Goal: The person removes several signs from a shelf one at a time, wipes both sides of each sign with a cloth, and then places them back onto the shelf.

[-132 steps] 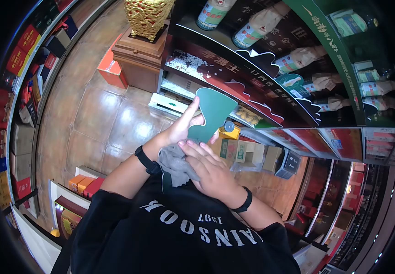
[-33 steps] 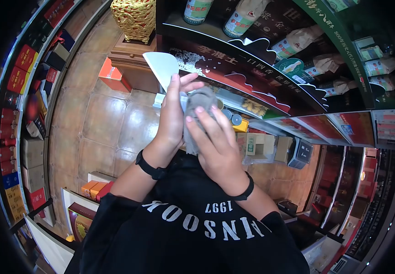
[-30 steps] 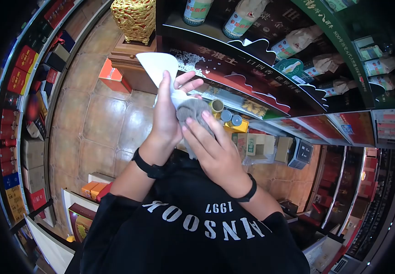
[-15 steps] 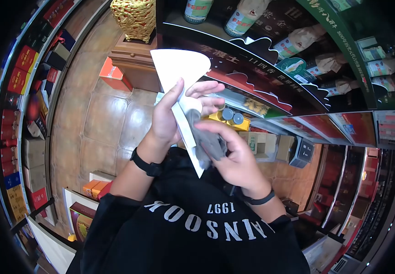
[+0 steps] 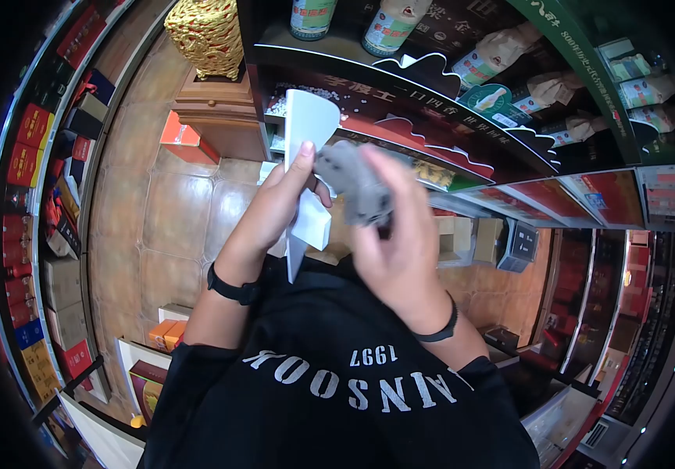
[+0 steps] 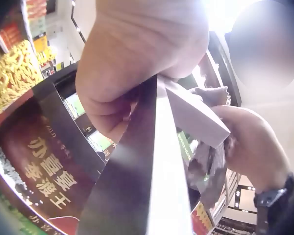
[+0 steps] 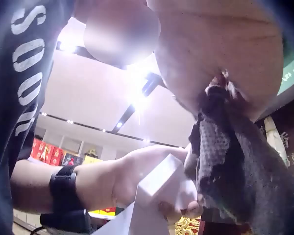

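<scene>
In front of a shop shelf (image 5: 462, 148), a white card (image 5: 307, 125) is held upright in the left hand (image 5: 279, 205), with the thumb laid along its near face and the fingers curled behind it. The card is fan-shaped at its top and narrows to a point below the hand, and a small white block (image 5: 312, 221) juts from it just under the thumb. In the left wrist view the card (image 6: 142, 186) is seen edge-on beneath the palm, with the block (image 6: 196, 115) standing out to its right. A grey cloth (image 5: 355, 184) is bunched in the grip of the right hand (image 5: 396, 234), whose fingers are curled over it; the cloth is held just right of the card, level with the left thumb. Whether cloth and card are touching cannot be told from the head view. In the right wrist view the cloth (image 7: 235, 166) hangs from the right hand's palm, close beside the white block (image 7: 161, 188) and the left hand (image 7: 132, 176). Black bands are worn on both wrists, and a black top with white lettering is seen below the hands. Paper-wrapped bottles (image 5: 509, 47) are ranged on the shelf above the card. A gold ornament (image 5: 208, 35) on a wooden stand (image 5: 212, 121) is set left of the shelf, on a brown tiled floor (image 5: 173, 211).
</scene>
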Demonstrator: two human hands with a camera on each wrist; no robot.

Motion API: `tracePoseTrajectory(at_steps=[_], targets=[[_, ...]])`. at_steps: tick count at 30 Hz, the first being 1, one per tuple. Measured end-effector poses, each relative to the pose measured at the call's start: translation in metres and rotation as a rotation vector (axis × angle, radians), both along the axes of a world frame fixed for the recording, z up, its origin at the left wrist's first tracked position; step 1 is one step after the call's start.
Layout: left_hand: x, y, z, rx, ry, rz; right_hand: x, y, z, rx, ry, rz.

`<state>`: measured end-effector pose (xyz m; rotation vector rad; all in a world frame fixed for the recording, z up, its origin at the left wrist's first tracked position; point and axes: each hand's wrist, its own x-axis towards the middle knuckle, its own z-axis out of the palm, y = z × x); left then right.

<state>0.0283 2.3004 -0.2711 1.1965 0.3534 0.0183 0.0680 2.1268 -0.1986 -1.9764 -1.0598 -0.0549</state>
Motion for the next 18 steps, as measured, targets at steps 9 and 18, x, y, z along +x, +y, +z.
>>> tracePoseTrajectory(at_steps=[9, 18], targets=[[-0.009, 0.02, -0.037, -0.725, -0.24, 0.394, -0.034, -0.006, -0.038, -0.021, -0.009, 0.099], [-0.026, 0.021, -0.022, -0.819, -0.316, 0.509, -0.037, -0.006, -0.055, -0.237, -0.017, 0.298]])
